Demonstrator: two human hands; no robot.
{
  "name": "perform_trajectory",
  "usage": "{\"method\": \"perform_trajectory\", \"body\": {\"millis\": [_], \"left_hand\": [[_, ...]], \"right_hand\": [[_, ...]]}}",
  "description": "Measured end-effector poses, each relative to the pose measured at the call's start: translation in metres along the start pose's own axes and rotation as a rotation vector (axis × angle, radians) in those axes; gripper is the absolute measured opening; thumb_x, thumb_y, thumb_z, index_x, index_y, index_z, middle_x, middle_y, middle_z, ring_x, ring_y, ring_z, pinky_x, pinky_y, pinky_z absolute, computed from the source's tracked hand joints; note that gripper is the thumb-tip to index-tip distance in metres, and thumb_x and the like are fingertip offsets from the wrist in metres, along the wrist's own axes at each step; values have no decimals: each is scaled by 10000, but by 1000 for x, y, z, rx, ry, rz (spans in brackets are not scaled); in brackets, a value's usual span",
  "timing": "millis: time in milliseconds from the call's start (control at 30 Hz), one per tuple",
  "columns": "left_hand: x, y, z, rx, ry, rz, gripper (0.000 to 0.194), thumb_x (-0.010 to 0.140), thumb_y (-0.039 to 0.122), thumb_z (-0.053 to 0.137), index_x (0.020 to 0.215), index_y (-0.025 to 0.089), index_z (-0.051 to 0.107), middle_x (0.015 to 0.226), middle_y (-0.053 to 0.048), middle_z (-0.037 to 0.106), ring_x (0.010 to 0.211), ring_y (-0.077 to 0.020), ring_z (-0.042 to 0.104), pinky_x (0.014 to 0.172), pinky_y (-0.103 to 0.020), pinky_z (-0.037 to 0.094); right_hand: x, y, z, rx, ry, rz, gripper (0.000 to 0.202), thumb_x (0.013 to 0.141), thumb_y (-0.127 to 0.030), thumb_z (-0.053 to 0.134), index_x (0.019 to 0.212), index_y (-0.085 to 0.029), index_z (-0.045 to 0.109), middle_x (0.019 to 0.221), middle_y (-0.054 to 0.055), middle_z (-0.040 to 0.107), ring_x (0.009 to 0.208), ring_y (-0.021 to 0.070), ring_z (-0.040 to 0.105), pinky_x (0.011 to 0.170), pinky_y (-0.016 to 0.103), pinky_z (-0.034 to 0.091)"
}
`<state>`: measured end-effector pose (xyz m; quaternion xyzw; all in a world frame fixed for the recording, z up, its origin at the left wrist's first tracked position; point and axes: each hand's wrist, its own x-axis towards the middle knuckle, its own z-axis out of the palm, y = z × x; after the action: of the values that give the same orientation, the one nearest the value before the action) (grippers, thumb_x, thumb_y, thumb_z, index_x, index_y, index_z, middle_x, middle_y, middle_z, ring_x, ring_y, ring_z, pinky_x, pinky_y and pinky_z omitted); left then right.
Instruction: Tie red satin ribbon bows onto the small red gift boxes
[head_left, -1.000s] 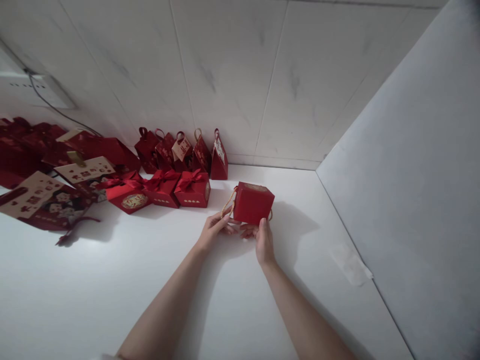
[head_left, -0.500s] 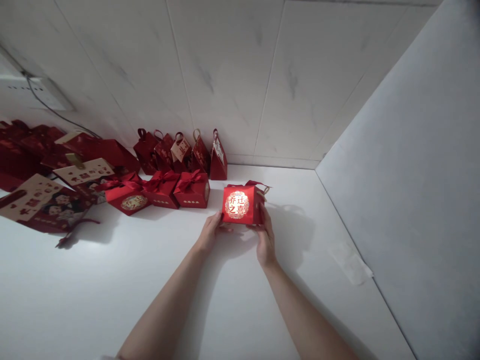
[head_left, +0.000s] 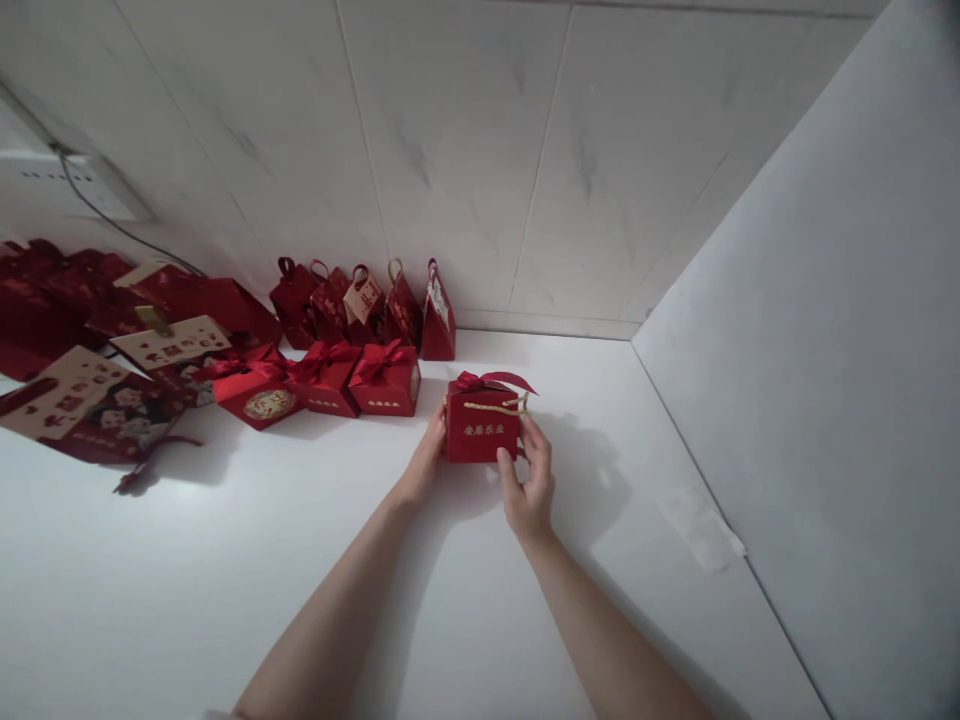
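Between my two hands is a small red gift box (head_left: 480,445) with gold lettering on the side facing me. A red ribbon bow (head_left: 476,381) lies on its top, and a gold cord (head_left: 491,407) hangs across its upper front. My left hand (head_left: 429,458) grips the box's left side, its fingers partly hidden behind it. On the right side, my right hand (head_left: 529,480) holds the lower corner, thumb on the front face and fingers along the edge. Whether the box touches the table cannot be told.
Red ribboned boxes (head_left: 384,390) stand in a row to the left. Behind them, small peaked boxes with loops (head_left: 401,308) line the tiled wall. Larger red and cream boxes (head_left: 97,410) crowd the far left. A whitish patch (head_left: 701,528) lies by the right-hand panel.
The box has been turned between my hands: the face with the round gold emblem has given way to a plainer lettered side. My right thumb now shows on its front.
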<state>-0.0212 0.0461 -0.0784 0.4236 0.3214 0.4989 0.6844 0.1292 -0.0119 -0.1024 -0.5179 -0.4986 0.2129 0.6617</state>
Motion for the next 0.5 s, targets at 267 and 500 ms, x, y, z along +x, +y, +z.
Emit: {"method": "perform_trajectory", "body": {"millis": [267, 500], "left_hand": [[-1, -14, -16, -116, -7, -56, 591, 909, 635, 451, 1309, 231, 613, 1313, -71, 641, 1390, -326, 413, 1173, -470, 311], [-1, -13, -14, -110, -88, -58, 623, 924, 652, 381, 1311, 219, 606, 1371, -76, 599, 1422, -311, 372, 1194, -462, 284]], "right_hand": [[4, -2, -4, -79, -329, -149, 624, 972, -385, 471, 1543, -318, 228, 1598, 47, 289, 1476, 290, 252, 1180, 564, 286], [5, 3, -3, -25, -437, -92, 713, 974, -482, 438, 1565, -330, 70, 1647, 9, 115, 1518, 281, 80, 1216, 569, 163]]}}
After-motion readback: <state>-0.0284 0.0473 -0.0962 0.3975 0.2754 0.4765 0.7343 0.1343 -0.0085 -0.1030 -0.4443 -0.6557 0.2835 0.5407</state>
